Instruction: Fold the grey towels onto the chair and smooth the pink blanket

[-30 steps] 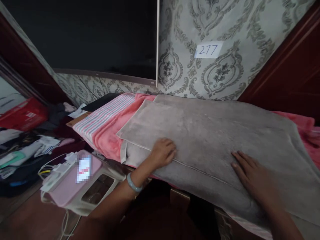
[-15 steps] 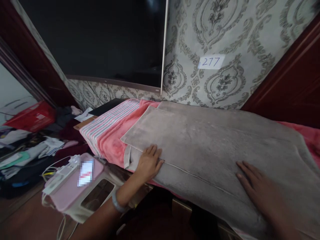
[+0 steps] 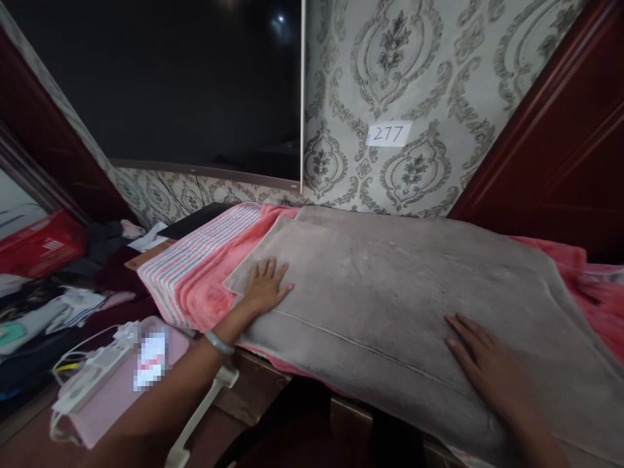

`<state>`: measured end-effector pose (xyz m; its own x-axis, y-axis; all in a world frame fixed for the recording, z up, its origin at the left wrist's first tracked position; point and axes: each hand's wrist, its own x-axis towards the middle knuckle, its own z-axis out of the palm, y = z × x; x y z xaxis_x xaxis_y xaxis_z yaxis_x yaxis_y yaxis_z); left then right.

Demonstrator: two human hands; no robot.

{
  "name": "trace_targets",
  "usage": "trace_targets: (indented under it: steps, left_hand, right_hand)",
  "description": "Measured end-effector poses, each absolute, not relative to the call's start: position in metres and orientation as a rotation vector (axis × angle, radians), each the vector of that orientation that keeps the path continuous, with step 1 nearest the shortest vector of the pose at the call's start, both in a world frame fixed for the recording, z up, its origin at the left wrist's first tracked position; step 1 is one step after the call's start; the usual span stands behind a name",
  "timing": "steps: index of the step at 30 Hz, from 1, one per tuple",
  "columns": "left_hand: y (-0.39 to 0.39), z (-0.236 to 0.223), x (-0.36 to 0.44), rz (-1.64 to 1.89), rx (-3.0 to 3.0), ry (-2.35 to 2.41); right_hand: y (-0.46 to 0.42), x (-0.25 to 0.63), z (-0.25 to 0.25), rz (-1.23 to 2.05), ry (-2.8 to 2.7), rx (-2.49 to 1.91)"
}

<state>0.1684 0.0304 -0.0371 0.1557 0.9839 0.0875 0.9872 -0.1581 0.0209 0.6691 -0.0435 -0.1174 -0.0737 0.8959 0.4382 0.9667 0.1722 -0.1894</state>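
Note:
A folded grey plush towel (image 3: 390,312) lies on a bed-like surface, with a stitched seam running across it. My left hand (image 3: 266,289) rests flat near the towel's left edge, fingers spread, a pale green bangle (image 3: 219,342) on the wrist. My right hand (image 3: 480,357) lies flat on the towel's near right part, fingers apart, holding nothing. Under the towel is a coral-pink fleece blanket (image 3: 209,299), with a striped pink-and-white layer (image 3: 195,260) along its left side.
A dark wall-mounted TV screen (image 3: 156,84) hangs above patterned wallpaper bearing a paper label reading 277 (image 3: 389,134). Dark red wood trim (image 3: 536,130) stands at right. At left are a power strip (image 3: 92,370), a red box (image 3: 41,247) and heaped clothes (image 3: 53,318).
My left hand has slid farther along the towel toward its far left edge. My right hand has stayed nearly in place. The view has tilted slightly.

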Motion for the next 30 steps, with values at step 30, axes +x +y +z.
trace_targets:
  steps: [30]
  left_hand:
    - [0.115,-0.027,0.289,-0.169,-2.744,-1.512]
  right_hand:
    - [0.029,0.658,-0.061,-0.040,-2.039,-2.190]
